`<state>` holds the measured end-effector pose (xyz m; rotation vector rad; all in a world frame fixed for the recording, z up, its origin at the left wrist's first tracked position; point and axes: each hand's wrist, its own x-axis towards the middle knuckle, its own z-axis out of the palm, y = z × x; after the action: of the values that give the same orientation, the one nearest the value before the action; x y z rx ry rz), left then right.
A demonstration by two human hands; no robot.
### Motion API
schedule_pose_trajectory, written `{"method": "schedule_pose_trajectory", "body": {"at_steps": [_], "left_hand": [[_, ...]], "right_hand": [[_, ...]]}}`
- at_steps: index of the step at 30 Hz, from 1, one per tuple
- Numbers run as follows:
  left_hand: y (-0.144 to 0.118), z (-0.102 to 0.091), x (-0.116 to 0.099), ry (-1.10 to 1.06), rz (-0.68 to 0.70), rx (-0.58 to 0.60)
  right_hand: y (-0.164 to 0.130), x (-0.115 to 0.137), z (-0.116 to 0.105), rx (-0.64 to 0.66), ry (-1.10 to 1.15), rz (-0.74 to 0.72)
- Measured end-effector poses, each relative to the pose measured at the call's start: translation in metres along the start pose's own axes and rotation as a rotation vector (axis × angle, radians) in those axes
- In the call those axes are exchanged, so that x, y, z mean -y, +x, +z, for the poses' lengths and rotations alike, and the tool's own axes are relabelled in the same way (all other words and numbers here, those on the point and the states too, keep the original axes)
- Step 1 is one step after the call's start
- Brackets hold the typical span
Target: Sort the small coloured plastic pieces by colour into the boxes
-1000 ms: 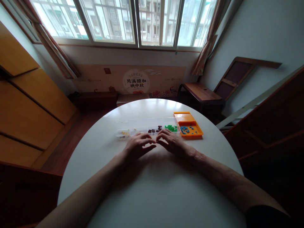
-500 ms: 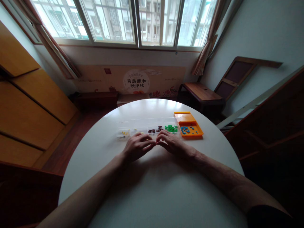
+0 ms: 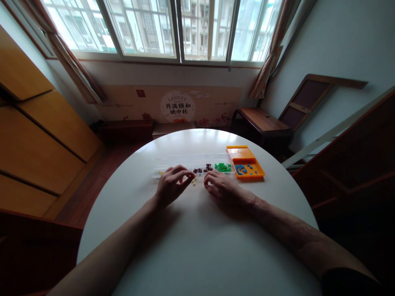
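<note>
Both forearms stretch across the white round table [image 3: 197, 246], and the action sits right at the fingertips. The left hand [image 3: 169, 186] rests with its fingers curled and drawn together toward the thumb, tips pointing right; whether anything is pinched between them cannot be told at this size. Just off those tips, touching nothing, a small yellow piece [image 3: 194, 181] lies on the tabletop (a tiny speck, its long axis too small to read). It sits in the gap between the two hands, a shade closer to the left one, to the right of the left fingertips and to the left of the right ones. The right hand [image 3: 222, 188] lies palm down, fingers loosely bent and slightly spread, holding nothing that shows. Just beyond the knuckles runs the clear compartment box [image 3: 185, 161], its long axis left to right across the table, with yellow bits [image 3: 160, 172] at its left end, dark brown pieces [image 3: 203, 169] mid-row and green pieces [image 3: 222, 167] toward the right. Butting its right end, the orange tray [image 3: 243, 153] holds scattered blue pieces [image 3: 243, 169].
</note>
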<state>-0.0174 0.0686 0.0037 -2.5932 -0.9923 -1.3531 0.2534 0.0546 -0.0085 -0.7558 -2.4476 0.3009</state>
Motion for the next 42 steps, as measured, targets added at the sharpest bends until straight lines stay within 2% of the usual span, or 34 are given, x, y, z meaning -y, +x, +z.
{"method": "schedule_pose_trajectory", "body": {"at_steps": [7,12,15,21,26,30,33,38,42], "left_hand": [[0.0,-0.008,0.015,0.255,-0.246,-0.055],[-0.003,-0.013,0.025,0.297,-0.292,-0.025],[-0.003,-0.015,0.026,0.262,-0.238,0.024],[0.003,-0.026,0.033,0.161,0.15,0.253],[0.001,-0.028,0.042,0.223,0.246,0.335],[0.002,-0.025,0.041,0.27,0.327,0.397],[0.006,-0.024,0.035,0.304,0.343,0.418],[0.01,-0.023,0.027,0.299,0.272,0.448],[0.006,-0.019,0.027,0.281,0.202,0.341]], "right_hand": [[0.0,0.001,-0.001,0.019,-0.005,-0.017],[0.0,0.001,-0.001,0.031,-0.015,-0.022],[0.0,0.001,-0.001,0.033,-0.024,-0.023],[-0.001,0.003,-0.005,0.031,-0.012,-0.013],[-0.001,0.003,-0.006,0.027,-0.013,-0.015],[-0.001,0.001,-0.004,0.023,-0.013,-0.025],[-0.002,0.0,-0.003,0.03,-0.012,-0.024],[-0.001,0.0,-0.004,0.034,-0.013,-0.022],[-0.001,0.002,-0.004,0.036,-0.032,-0.017]]}}
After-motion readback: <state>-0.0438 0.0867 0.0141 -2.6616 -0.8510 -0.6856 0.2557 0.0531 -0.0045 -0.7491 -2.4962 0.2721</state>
